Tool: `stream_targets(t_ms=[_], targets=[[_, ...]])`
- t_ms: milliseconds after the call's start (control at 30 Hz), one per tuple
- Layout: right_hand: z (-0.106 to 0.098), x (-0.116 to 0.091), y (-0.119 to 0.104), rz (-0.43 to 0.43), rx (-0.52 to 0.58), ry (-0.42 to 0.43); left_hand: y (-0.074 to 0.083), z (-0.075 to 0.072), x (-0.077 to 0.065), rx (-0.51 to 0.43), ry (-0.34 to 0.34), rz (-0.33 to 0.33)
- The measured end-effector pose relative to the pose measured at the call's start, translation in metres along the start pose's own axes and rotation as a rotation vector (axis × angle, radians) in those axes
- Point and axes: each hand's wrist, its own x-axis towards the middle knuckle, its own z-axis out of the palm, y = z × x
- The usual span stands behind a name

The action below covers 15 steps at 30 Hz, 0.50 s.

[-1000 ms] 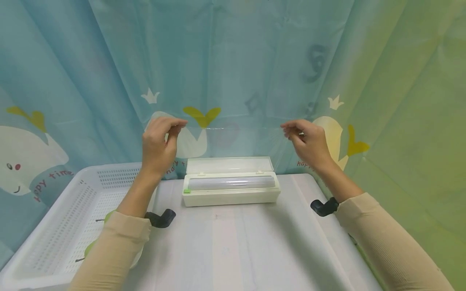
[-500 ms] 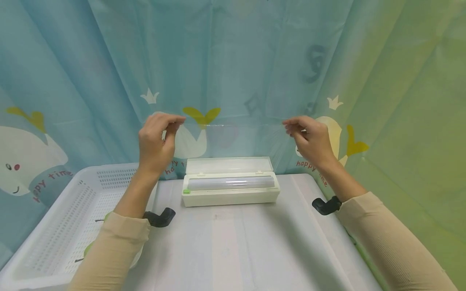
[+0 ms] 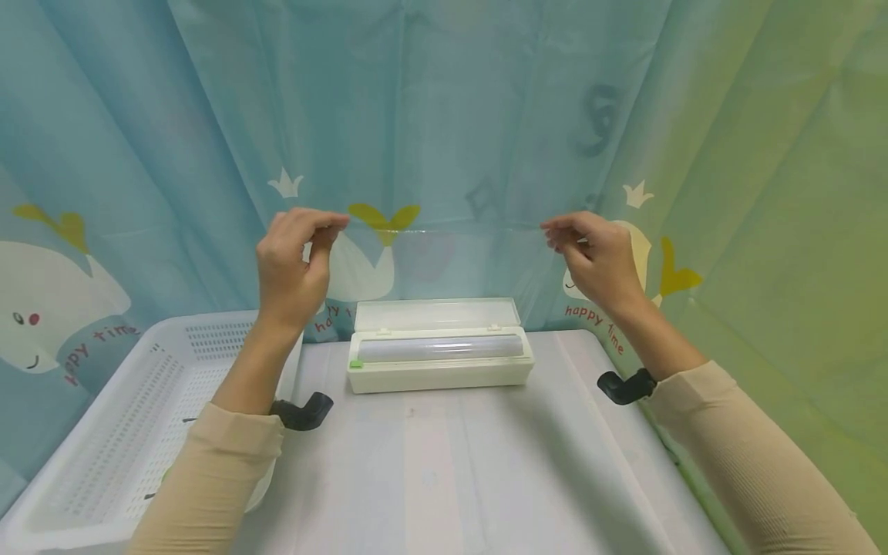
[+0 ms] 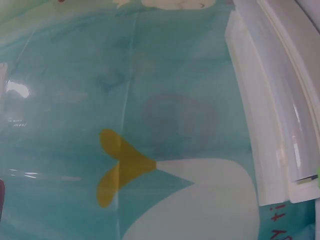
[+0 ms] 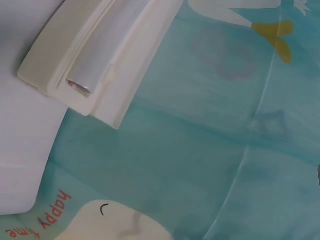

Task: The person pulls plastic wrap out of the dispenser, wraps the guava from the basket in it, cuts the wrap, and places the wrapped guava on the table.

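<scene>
My left hand (image 3: 294,258) pinches one upper corner of a clear sheet of plastic wrap (image 3: 430,231) between thumb and fingers. The opposite corner is pinched by my right hand (image 3: 593,254). Stretched between them, the sheet hangs upright above a white dispenser box (image 3: 440,378), its top edge a faint shiny line. Inside the box lies the wrap roll (image 3: 440,348), and the lid (image 3: 437,314) stands open at the back. Glare on the wrap (image 4: 19,89) shows in the left wrist view. The right wrist view shows the roll's end (image 5: 82,86) in the box.
A white perforated basket (image 3: 156,351) stands at the left, with green fruit (image 3: 167,472) mostly hidden behind my left sleeve. The box sits near the back edge of a pale striped table (image 3: 430,478). A printed curtain (image 3: 458,116) hangs close behind.
Both hands have risen and moved slightly apart, still pinching the plastic wrap. Its top edge is higher above the dispenser box, which stays in place.
</scene>
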Motion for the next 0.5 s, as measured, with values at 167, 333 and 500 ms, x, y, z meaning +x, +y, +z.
stream_targets(t_ms=[167, 333, 500], targets=[[-0.0012, 0.0014, -0.0026, -0.018, 0.014, 0.013, 0.0007, -0.0007, 0.0020, -0.004, 0.011, 0.000], [-0.0030, 0.0015, -0.0047, -0.017, 0.012, 0.021, 0.0018, -0.0015, 0.0036, 0.002, 0.017, 0.006], [-0.0051, 0.0021, -0.0062, -0.011, 0.016, 0.028, 0.0047, -0.0026, 0.0056, 0.006, 0.027, 0.011]])
